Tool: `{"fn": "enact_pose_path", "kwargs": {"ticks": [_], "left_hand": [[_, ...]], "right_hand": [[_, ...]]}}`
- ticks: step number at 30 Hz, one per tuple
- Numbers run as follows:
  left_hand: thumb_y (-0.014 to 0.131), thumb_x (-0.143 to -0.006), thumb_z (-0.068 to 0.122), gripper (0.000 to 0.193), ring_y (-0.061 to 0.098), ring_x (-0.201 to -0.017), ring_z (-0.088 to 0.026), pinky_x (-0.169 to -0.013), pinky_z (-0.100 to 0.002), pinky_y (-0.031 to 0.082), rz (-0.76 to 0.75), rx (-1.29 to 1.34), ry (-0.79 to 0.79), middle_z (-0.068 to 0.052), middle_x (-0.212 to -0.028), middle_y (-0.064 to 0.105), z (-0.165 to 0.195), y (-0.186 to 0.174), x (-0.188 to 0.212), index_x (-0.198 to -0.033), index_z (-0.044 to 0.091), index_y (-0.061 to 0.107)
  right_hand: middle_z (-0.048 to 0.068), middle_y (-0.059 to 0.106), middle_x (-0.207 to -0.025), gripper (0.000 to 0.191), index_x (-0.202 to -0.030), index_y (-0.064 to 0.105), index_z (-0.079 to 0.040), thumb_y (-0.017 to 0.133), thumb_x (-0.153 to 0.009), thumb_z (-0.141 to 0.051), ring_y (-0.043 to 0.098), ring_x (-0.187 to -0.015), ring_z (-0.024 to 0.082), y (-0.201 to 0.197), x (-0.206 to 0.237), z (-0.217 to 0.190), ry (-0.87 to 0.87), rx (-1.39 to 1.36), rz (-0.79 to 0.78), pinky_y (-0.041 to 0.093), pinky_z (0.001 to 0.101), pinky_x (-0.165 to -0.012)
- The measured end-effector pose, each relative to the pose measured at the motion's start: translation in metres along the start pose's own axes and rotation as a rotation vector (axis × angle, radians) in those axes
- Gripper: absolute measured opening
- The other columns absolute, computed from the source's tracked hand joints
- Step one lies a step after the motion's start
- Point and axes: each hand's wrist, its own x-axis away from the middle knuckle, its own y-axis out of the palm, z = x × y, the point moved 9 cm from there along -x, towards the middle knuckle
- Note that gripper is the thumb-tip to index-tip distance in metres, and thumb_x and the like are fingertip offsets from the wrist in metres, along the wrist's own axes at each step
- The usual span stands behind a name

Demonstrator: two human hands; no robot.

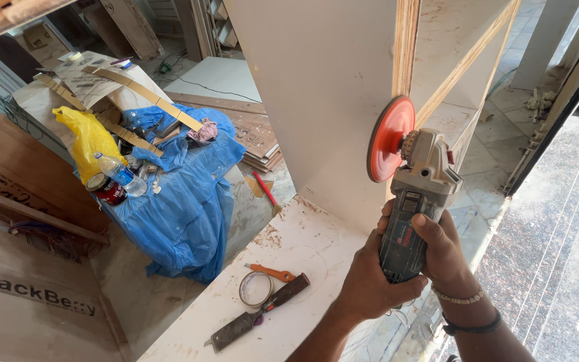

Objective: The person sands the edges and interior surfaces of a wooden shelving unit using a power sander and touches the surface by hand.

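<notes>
Both hands grip one angle grinder (413,208) by its grey body: the left hand (370,285) wraps round the lower body from the left, fingers curled shut on it, and the right hand (445,251) clasps it from the right, thumb laid across the top. Two bracelets sit on the right wrist, one of pale beads and one dark band. The grinder carries one red disc (390,137), which stands upright and touches the raw plywood edge (405,47) of a white upright panel (316,94); the panel rises from the far edge of a white board (289,248) that lies flat below the hands.

On that board, near its left edge, lie three things close together: one orange-handled cutter (273,272), one roll of clear tape (256,288) and one rusty chisel with a dark handle (259,312). They are well apart from the hands, to their left.

Beyond the board's left edge a blue plastic sheet (182,194) drapes over a lower surface. On it stand one clear water bottle (120,173) and one dark red can (107,189), just beside each other, with one yellow bag (88,137) behind them. Strips of plywood (149,97) cross above the sheet. One red pencil (265,188) lies on the floor between the sheet and the panel. The upright panel blocks the view of what lies behind it.
</notes>
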Motion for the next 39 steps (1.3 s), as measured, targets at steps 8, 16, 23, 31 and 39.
{"fn": "enact_pose_path", "kwargs": {"ticks": [8, 16, 23, 31, 39], "left_hand": [[0.079, -0.076, 0.033, 0.079, 0.073, -0.096, -0.018, -0.084, -0.029, 0.061, 0.003, -0.098, 0.179, -0.012, -0.108, 0.07, 0.048, -0.004, -0.021, -0.138, -0.006, 0.048], [0.08, -0.076, 0.032, 0.078, 0.073, -0.096, -0.019, -0.083, -0.03, 0.063, -0.003, -0.058, 0.138, -0.012, -0.109, 0.07, 0.041, -0.008, -0.03, -0.135, -0.007, 0.048], [0.081, -0.075, 0.032, 0.083, 0.072, -0.104, -0.021, -0.091, -0.031, 0.059, -0.012, -0.025, 0.016, -0.013, -0.115, 0.07, -0.034, 0.012, 0.005, -0.141, -0.006, 0.047], [0.082, -0.073, 0.038, 0.086, 0.072, -0.105, -0.022, -0.093, -0.033, 0.058, -0.045, -0.117, -0.054, -0.015, -0.116, 0.071, -0.062, 0.025, 0.008, -0.14, -0.006, 0.051], [0.082, -0.073, 0.036, 0.091, 0.071, -0.109, -0.022, -0.095, -0.032, 0.057, -0.015, -0.1, 0.044, -0.013, -0.121, 0.07, -0.033, 0.027, 0.005, -0.147, -0.003, 0.05]], "right_hand": [[0.018, 0.067, -0.11, 0.058, -0.132, 0.052, 0.005, 0.073, -0.096, -0.036, 0.073, -0.097, 0.027, 0.027, -0.022, -0.057, -0.171, 0.005, -0.068, 0.065, 0.038, -0.079], [0.017, 0.068, -0.109, 0.061, -0.134, 0.052, 0.006, 0.072, -0.095, -0.036, 0.073, -0.096, 0.027, 0.026, -0.034, -0.055, -0.127, 0.043, -0.046, 0.065, 0.038, -0.08], [0.022, 0.07, -0.104, 0.062, -0.125, 0.056, 0.013, 0.07, -0.093, -0.038, 0.073, -0.092, 0.028, -0.029, 0.018, 0.027, 0.042, 0.016, 0.014, 0.064, 0.0375, -0.078], [0.02, 0.064, -0.112, 0.069, -0.138, 0.046, 0.008, 0.07, -0.091, -0.036, 0.07, -0.098, 0.029, -0.055, 0.036, 0.029, -0.012, -0.028, 0.057, 0.064, 0.0405, -0.078], [0.021, 0.066, -0.112, 0.066, -0.134, 0.049, 0.01, 0.072, -0.091, -0.035, 0.071, -0.098, 0.03, -0.039, 0.03, 0.003, -0.027, -0.002, 0.051, 0.064, 0.0404, -0.08]]}}
